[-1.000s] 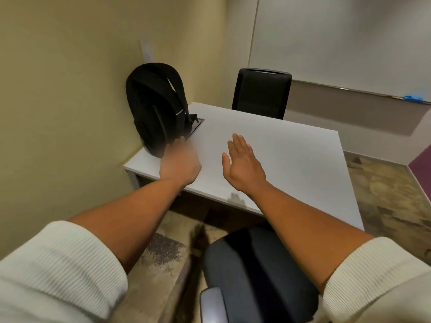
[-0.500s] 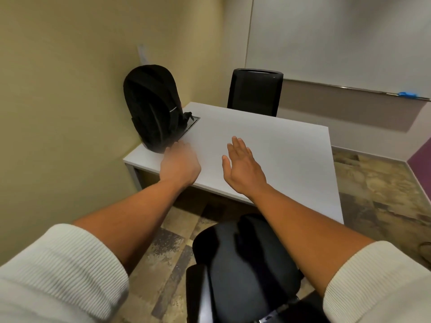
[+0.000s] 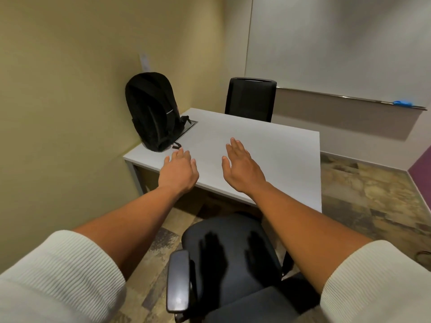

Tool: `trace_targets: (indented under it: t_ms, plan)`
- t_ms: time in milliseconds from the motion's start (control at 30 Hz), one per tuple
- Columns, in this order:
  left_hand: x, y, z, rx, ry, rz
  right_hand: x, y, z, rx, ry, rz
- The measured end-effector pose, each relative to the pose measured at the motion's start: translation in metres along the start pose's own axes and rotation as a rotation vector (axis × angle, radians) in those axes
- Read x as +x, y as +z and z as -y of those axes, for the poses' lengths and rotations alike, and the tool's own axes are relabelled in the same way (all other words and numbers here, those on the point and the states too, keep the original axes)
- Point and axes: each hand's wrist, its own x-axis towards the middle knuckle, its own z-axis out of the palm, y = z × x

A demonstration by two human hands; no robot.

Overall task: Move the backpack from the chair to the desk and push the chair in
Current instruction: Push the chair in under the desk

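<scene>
A black backpack [image 3: 152, 113] stands upright on the left end of the white desk [image 3: 268, 155], leaning against the yellow wall. My left hand [image 3: 178, 172] hovers open just in front of the bag, a small gap away from it, holding nothing. My right hand [image 3: 241, 169] is spread open above the desk's front part, also holding nothing. Below my arms sits a black office chair [image 3: 231, 259], its seat bare and its left armrest [image 3: 178, 279] near me. The chair stands a little out from the desk's front edge.
A second black chair [image 3: 250, 99] is tucked in at the desk's far side. A whiteboard [image 3: 338, 47] with a blue eraser [image 3: 402, 103] on its ledge fills the back wall. The yellow wall [image 3: 70, 101] closes the left side. Patterned floor [image 3: 373, 201] lies to the right.
My left hand has come off the backpack and drawn back from it. The view has pulled back and up, so more of the chair seat and armrest shows.
</scene>
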Motion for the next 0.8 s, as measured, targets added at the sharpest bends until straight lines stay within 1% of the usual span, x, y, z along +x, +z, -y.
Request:
trace_targets:
  t_ms: [133, 333, 433, 600, 800]
  plan:
    - [-0.051, 0.016, -0.04, -0.043, -0.075, -0.017, -0.038, -0.015, -0.03, 0.008, -0.079, 0.033]
    - [-0.129, 0.037, -0.098, -0.053, -0.177, -0.022, -0.114, -0.033, -0.083, 0.061, -0.168, 0.127]
    - [-0.165, 0.044, -0.123, -0.046, -0.195, -0.052, -0.149, -0.038, -0.108, 0.085, -0.166, 0.172]
    - [-0.214, 0.061, -0.153, -0.064, -0.22, -0.004, -0.199, -0.039, -0.138, 0.142, -0.158, 0.208]
    - [-0.255, 0.085, -0.174, -0.088, -0.237, 0.032, -0.241, -0.038, -0.165, 0.125, -0.167, 0.29]
